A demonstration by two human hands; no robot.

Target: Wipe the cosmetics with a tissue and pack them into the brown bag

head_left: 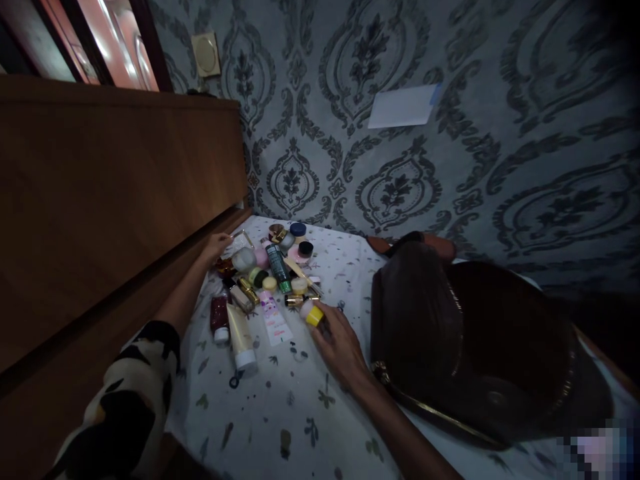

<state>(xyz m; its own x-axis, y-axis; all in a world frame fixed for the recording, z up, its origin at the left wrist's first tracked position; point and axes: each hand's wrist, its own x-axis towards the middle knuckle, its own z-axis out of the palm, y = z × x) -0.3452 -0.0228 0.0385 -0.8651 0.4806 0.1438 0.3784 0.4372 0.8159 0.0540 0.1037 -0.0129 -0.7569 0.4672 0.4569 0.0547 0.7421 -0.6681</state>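
Observation:
My right hand (341,343) is closed around a small white-and-yellow container (313,314), just above the cloth. At the far left edge of the pile, my left hand (217,247) pinches the edge of a clear, flat case (241,243), whose exact kind is too dim to make out. Between the hands lies a heap of cosmetics. It includes a dark tube with a green cap (278,268), a white-and-purple tube (275,319), a cream-coloured tube (242,337), a dark red bottle (219,319) and a round jar with a dark blue lid (298,230).
A dark brown zippered bag (470,347) stands on the right of the patterned white cloth (285,413). Wooden furniture (115,187) borders the left side. Behind is a patterned wall (320,107) with a white paper (403,107) and a switch (205,55).

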